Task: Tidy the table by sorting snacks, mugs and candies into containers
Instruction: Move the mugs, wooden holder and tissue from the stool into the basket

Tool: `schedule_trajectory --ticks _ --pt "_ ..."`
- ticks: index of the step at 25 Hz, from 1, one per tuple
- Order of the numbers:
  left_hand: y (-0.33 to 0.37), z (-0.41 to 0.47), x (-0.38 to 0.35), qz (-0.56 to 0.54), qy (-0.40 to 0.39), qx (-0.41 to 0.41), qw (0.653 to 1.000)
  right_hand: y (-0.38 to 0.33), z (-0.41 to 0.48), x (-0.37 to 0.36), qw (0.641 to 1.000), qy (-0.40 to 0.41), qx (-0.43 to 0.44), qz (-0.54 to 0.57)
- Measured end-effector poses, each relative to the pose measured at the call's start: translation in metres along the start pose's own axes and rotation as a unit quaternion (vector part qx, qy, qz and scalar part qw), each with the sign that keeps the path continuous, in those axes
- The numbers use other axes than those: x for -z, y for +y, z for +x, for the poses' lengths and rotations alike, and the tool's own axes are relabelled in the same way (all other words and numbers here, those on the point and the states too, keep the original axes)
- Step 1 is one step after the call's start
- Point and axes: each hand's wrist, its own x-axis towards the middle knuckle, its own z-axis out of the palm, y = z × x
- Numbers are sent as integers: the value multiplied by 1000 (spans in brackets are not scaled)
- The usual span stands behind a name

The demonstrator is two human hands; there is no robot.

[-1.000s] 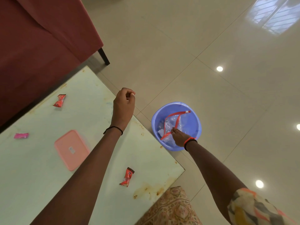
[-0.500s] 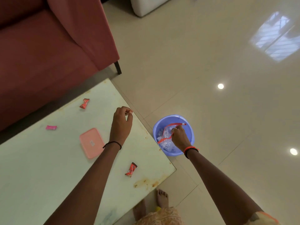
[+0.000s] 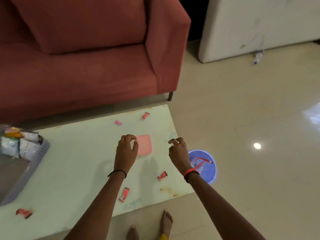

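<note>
Candies (image 3: 162, 175) lie scattered on the table (image 3: 78, 161). The right hand (image 3: 176, 151) has left the zip bag (image 3: 205, 160) in the blue basin (image 3: 210, 175) and hangs loose and empty. The left hand (image 3: 127, 149) pinches its fingertips, on what I cannot tell. More collecting ahead.

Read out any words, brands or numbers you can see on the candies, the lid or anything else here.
Nothing here is legible.
Red candy wrappers: white marks, too blurred to read.
Pink lid: pale central patch, too faint.
Packets in the grey basket: print blurred.
Bottle on the floor: label too small.
</note>
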Motion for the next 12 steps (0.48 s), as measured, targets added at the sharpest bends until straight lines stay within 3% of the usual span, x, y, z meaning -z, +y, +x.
schedule_trajectory --ticks 12 --pt "-144 -111 166 -7 126 128 984 -212 -101 -101 986 -99 138 4"
